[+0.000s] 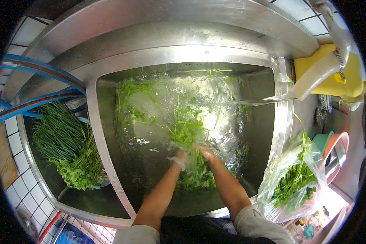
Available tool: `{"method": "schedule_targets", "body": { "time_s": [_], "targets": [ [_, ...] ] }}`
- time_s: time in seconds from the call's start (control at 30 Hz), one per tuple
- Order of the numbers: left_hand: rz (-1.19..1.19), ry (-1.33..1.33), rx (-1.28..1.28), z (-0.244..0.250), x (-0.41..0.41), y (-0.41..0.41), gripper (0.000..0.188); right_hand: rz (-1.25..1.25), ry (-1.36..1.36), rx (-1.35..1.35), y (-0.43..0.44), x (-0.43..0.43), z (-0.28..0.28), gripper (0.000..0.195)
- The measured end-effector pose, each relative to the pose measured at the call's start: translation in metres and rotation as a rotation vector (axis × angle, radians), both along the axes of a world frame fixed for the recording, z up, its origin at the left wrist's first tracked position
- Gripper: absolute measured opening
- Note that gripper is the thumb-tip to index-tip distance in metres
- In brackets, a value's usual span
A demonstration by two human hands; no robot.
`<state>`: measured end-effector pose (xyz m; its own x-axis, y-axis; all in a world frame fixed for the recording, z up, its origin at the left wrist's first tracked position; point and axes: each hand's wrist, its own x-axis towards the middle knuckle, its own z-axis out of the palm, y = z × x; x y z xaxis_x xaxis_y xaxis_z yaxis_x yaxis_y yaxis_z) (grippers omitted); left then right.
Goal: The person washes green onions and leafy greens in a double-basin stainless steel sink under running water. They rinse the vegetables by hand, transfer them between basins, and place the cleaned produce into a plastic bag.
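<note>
A large stainless steel sink basin [186,53] holds water with leafy green herbs [187,129] in it. Both of my hands are partly under the water at the middle of the basin. My left hand [180,157] touches the left side of the herb bunch, and my right hand [203,151] is at its right side. Ripples and leaves hide the fingers of both. More herb sprigs [134,88] float at the back left. Water runs into the basin from a pale hose [315,76] at the right.
The left basin holds long green stalks [59,131] and leafy bunches [79,170]. Blue hoses [48,70] cross its far side. A clear plastic bag of herbs [292,183] stands right of the sink, beside bowls [338,155]. A yellow container [320,61] sits behind the pale hose.
</note>
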<state>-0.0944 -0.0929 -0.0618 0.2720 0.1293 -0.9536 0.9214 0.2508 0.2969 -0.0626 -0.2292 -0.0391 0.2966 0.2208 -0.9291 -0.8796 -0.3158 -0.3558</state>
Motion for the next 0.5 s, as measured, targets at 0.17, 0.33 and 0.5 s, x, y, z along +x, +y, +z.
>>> {"method": "schedule_targets", "body": {
  "time_s": [0.17,0.33,0.5],
  "targets": [
    [-0.003,-0.237,0.236,0.109,-0.004,-0.027,0.059,0.165,0.286,0.016,0.015,0.027,0.064,0.102],
    [-0.826,-0.577,0.471,0.225,-0.023,0.002,0.069,-0.016,-0.216,0.454,0.034,0.022,0.159,0.069],
    [-1.078,-1.014,0.500,0.323,-0.017,0.052,0.069,0.039,-0.655,0.335,0.051,0.032,0.283,0.046]
  ]
}}
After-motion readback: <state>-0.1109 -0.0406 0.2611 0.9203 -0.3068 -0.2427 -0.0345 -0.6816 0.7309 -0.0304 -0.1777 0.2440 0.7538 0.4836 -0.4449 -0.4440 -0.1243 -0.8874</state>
